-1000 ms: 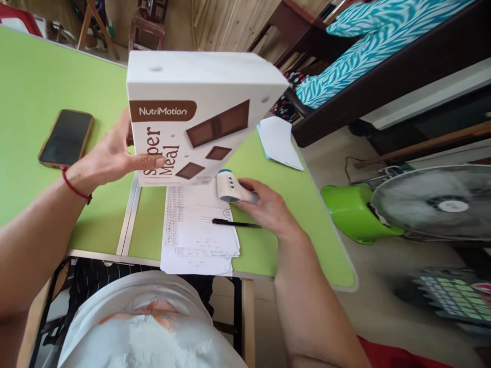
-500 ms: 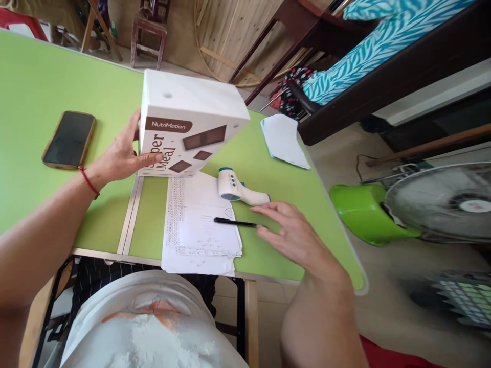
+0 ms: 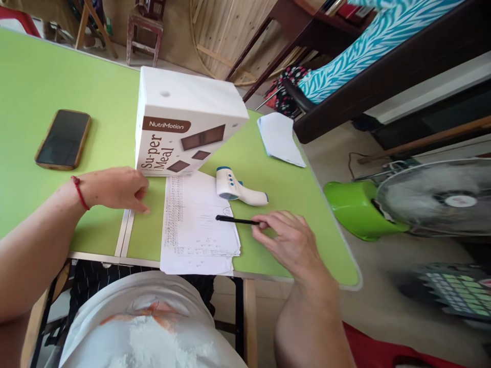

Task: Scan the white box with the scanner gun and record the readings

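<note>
My right hand (image 3: 286, 240) pinches one end of a black pen (image 3: 236, 220) between thumb and fingers, with the pen's other end over written sheets of paper (image 3: 203, 230). A white and blue infrared thermometer (image 3: 240, 189) lies just beyond that hand. My left hand (image 3: 118, 189), a red cord at its wrist, hovers low over the table near the front corner of a white NutriMotion box (image 3: 192, 92). It holds nothing; a finger points down and the others are loosely bent. The box stands upright at the back edge of the papers.
A phone (image 3: 64, 139) lies on the green table (image 3: 99, 97) at the left. Folded white paper (image 3: 282, 139) rests near the right edge. On the floor beyond are a green bin (image 3: 345, 209) and a fan (image 3: 452, 199). A small wooden stool (image 3: 143, 36) stands behind the table.
My left hand has let go of the box and moved down towards me. The fingers of my right hand have closed on the pen, which still lies in about the same place.
</note>
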`<state>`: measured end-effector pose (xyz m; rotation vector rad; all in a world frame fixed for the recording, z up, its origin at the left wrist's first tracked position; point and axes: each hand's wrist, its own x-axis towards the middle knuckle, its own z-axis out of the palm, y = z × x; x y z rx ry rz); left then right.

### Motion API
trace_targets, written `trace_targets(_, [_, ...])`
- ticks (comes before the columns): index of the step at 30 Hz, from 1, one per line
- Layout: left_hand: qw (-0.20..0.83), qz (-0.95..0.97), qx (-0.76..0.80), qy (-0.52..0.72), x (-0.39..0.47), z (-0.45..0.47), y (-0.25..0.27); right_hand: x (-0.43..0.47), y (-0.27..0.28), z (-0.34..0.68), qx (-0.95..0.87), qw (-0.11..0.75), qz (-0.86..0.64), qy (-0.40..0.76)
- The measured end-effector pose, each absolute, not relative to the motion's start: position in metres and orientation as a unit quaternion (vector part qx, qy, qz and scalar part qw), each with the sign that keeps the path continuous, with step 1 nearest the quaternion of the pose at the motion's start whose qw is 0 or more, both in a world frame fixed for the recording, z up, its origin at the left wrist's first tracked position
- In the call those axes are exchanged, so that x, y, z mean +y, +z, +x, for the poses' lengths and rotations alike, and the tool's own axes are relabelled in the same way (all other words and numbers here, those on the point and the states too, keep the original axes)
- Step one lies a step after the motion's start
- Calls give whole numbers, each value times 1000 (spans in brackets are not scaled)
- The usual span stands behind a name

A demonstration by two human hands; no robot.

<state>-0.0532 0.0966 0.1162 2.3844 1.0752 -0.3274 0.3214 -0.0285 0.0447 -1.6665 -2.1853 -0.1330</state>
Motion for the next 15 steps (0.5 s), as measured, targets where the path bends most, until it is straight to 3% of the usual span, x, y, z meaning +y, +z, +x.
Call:
trace_targets(3, [284,882,357,-120,90,-48,116,-30,51,311,-729,282,-622,-41])
trace_targets(7, [341,885,314,-38,89,-40,108,-32,53,276,-589,537,-602,31])
trace_targets(10, [328,898,292,20,91,-31,96,-32,52,239,-507,660,-536,139])
trace_targets(15, [278,919,275,52,93,-24,82,-26,53,202,-486,610,-544,308])
